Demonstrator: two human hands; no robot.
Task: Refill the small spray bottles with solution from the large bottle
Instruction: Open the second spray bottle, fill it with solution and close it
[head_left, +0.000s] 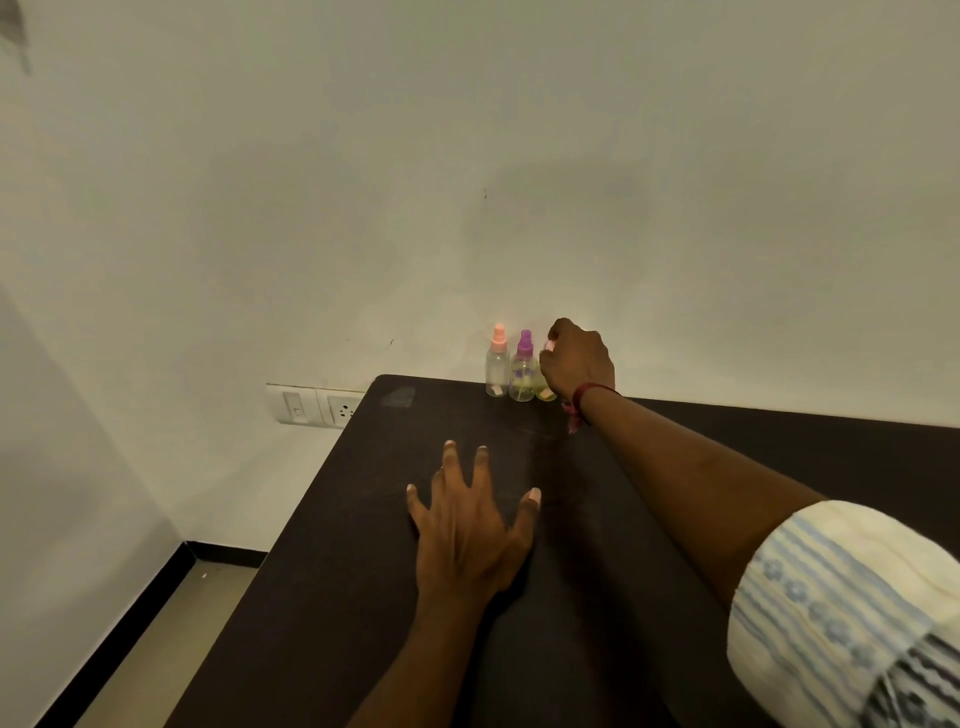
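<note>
Three small clear spray bottles stand in a row at the far edge of the dark table (727, 426), against the wall. The left one (497, 366) has a pink cap, the middle one (523, 370) a purple cap. The third bottle (545, 392) is mostly hidden by my right hand (579, 361), whose fingers are closed around its upper part; only its yellowish base shows. My left hand (470, 525) lies flat on the table nearer to me, fingers spread, holding nothing. No large bottle is in view.
A white wall rises right behind the bottles. A switch and socket plate (316, 406) sits on the wall just left of the table's far corner. The table's left edge drops to a beige floor with a black skirting.
</note>
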